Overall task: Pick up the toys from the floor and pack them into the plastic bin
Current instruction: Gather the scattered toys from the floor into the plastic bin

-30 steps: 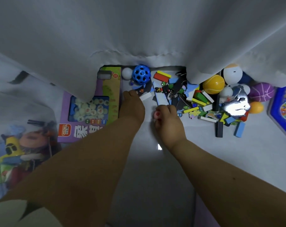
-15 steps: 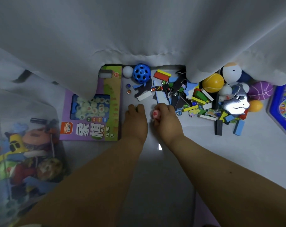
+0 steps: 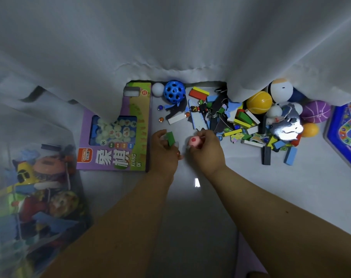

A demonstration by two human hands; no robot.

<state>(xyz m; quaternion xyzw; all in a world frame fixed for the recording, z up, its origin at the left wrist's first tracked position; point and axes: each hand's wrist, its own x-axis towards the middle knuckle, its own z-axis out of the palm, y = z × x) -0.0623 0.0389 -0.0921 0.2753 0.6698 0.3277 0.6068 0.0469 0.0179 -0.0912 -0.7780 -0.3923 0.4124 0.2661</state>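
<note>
The purple and green game box (image 3: 118,135) on the floor carries large Chinese characters and, beside them, the Latin words "XIANG QI"; a small orange logo sits at its lower left corner, but its letters are too small to read, and a round red sticker near the top of the box is also not readable. Just right of this box, the left hand (image 3: 164,151) grips a green block (image 3: 170,138) with curled fingers. The right hand (image 3: 205,150), close beside the left one, holds a small pink ball (image 3: 195,141) with a red patch, fingers curled round it. The pile of toys (image 3: 241,121) lies on the floor just beyond and to the right of the right hand: colored blocks, marbles, a yellow ball (image 3: 259,102), a purple ball (image 3: 316,114) and a shiny silver piece (image 3: 287,129). A blue ball with holes (image 3: 174,91) and a small white ball (image 3: 157,89) lie farther ahead, near the edge of the white curtain (image 3: 170,37). The plastic bin (image 3: 30,187), already holding toys, stands at the far left, well apart from both hands. A blue game board (image 3: 345,133) lies at the right edge.
</note>
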